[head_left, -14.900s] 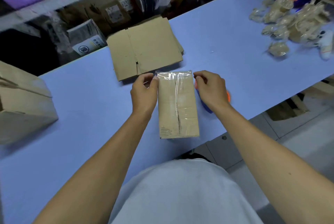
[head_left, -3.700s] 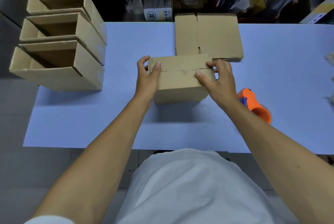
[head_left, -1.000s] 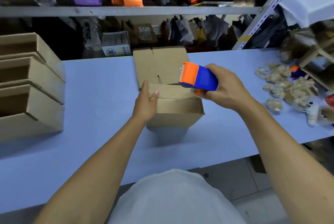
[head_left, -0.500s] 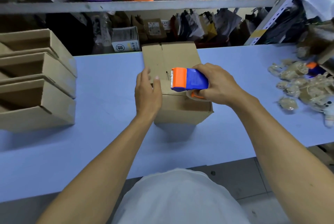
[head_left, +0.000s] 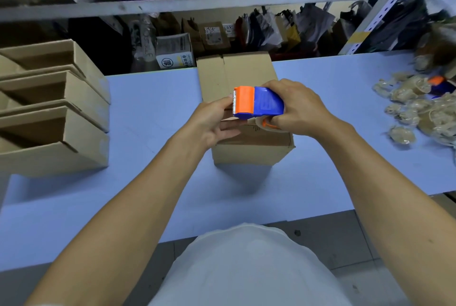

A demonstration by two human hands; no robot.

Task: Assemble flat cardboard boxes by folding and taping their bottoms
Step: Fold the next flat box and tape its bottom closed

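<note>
Right hand (head_left: 298, 108) grips tape dispenser (head_left: 257, 103); left hand (head_left: 212, 123) fingers its toothed end.
Both above the box (head_left: 254, 144); seam axis hidden.

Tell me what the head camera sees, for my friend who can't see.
Over a small cardboard box on a blue table, the right hand holds an orange-and-blue tape dispenser. The left hand reaches its toothed end. Open boxes are stacked left.

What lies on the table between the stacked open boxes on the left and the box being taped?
In the head view, only bare blue table lies between the stacked open boxes and the box being taped.
</note>
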